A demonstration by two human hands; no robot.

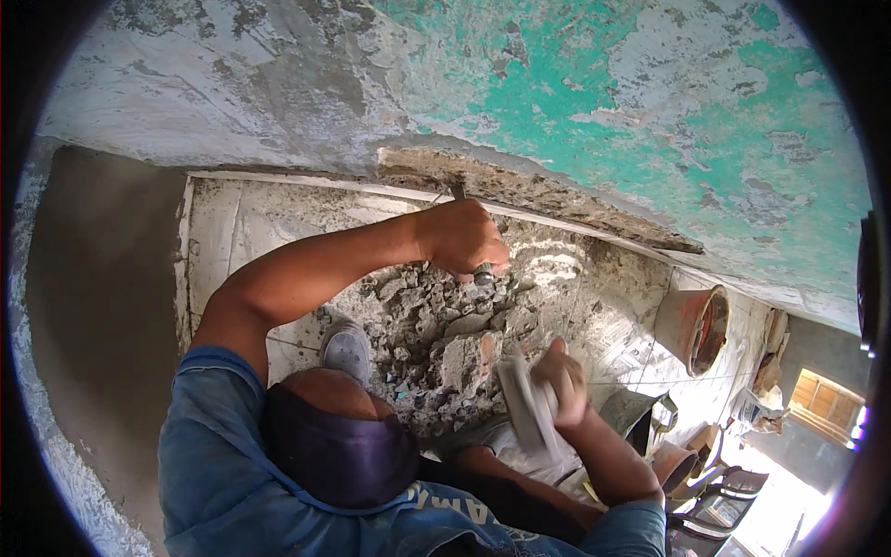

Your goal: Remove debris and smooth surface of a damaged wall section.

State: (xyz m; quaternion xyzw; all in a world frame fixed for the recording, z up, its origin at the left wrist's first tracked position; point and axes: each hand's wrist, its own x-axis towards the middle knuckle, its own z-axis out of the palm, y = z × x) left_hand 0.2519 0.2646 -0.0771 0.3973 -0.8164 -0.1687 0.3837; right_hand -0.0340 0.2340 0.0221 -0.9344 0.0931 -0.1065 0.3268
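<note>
My left hand [467, 239] is wrapped round a metal chisel [483, 276], whose rounded end shows below the fist. The chisel's far end [457, 191] reaches the chipped strip [548, 200] along the foot of the wall. Lower and to the right, my right hand [560, 382] is closed on a pale grey, block-like tool [527, 408], smeared by motion, so its exact kind is unclear. This tool is apart from the chisel. Broken plaster and masonry rubble [445, 325] is heaped on the floor between and below my hands.
The wall [575, 84] has peeling turquoise paint. A reddish bucket [689, 327] lies tipped at the right, with a dark container [636, 413] nearer me. Beyond them is a dark chair [729, 506]. My grey shoe [345, 349] is beside the rubble.
</note>
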